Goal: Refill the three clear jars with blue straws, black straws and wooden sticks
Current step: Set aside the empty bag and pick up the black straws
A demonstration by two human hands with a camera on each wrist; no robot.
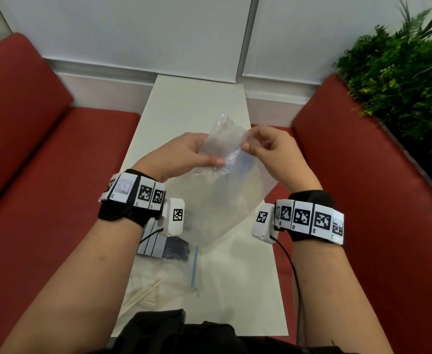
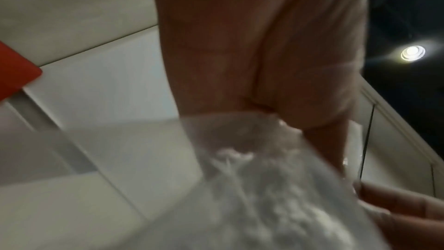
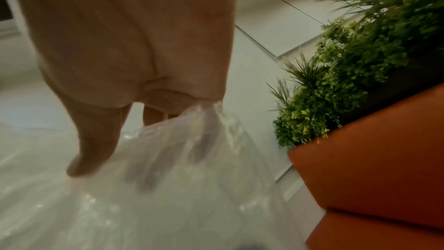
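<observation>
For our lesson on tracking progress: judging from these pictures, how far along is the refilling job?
Done: nothing visible; no jar shows in any view. In hand: the left hand and right hand both pinch the top of a clear plastic bag above the white table. Left: a zip bag of wooden sticks and a packet of black straws lie on the table; all filling remains.

Narrow white desk [image 1: 209, 98], long axis running away from the viewer, set between two red bench seats [image 1: 43, 175]. On its near-left part: a zip bag of black straws [image 1: 176, 249] with a white striped label, and just nearer, touching or overlapping it, a clear zip bag with a blue seal strip [image 1: 195, 267] holding wooden sticks [image 1: 143, 295]. Far half of the desk surface is bare white; whether the large clear plastic bag [image 1: 217, 200] touches the desk cannot be told.
</observation>
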